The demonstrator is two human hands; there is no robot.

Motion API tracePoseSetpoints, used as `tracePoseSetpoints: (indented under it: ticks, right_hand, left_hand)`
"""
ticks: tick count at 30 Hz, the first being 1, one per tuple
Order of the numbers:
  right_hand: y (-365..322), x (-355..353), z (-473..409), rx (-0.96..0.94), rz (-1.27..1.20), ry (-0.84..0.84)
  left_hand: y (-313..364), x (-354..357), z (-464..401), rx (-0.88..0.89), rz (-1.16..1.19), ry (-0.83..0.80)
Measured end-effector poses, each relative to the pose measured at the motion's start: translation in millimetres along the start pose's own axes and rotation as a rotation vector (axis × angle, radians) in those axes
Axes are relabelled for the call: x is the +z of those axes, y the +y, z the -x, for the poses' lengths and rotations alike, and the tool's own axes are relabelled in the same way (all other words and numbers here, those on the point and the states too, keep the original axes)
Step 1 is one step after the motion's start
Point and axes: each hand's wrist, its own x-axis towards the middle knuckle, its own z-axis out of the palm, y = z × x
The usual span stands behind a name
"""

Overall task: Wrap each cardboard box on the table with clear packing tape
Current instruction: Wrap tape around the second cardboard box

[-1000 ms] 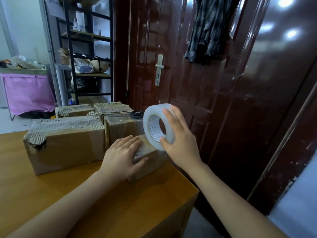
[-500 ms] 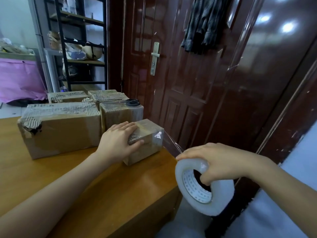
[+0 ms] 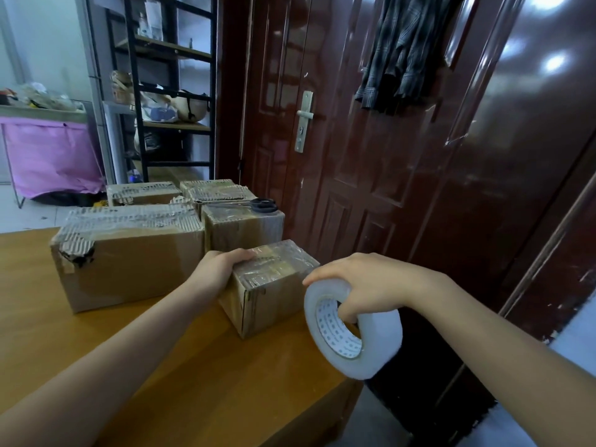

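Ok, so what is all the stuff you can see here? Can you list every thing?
small box: 1, brown with shiny tape on top, near the table's right edge
big box: 1, brown, torn top, left of the small box
other boxes: 3, brown, behind those two
scissors: 1, black handles, lying on a back box
tape roll: 1, clear, white core, past the table's right edge
table: 1, orange-brown wood, under the boxes
door: 1, dark red, silver handle, behind the table
shirt: 1, dark checked, hanging on the door
shelf: 1, black frame, far left of the door
cloth: 1, pink, far left
left hand: holds the small box's top edge
right hand: grips the tape roll
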Motion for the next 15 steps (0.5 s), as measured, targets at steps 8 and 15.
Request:
tracePoseSetpoints:
  ticks: [8, 15]
  right_hand:
    - [-10.4, -7.8, -4.8, 0.029, 0.021, -0.031]
    - [-11.2, -24.2, 10.1, 0.021, 0.076, 0.013]
  left_hand:
    - [19.4, -5.5, 12.5, 0.606, -1.172, 0.038]
    - [20.4, 1.0, 15.9, 0.508, -1.108, 0.026]
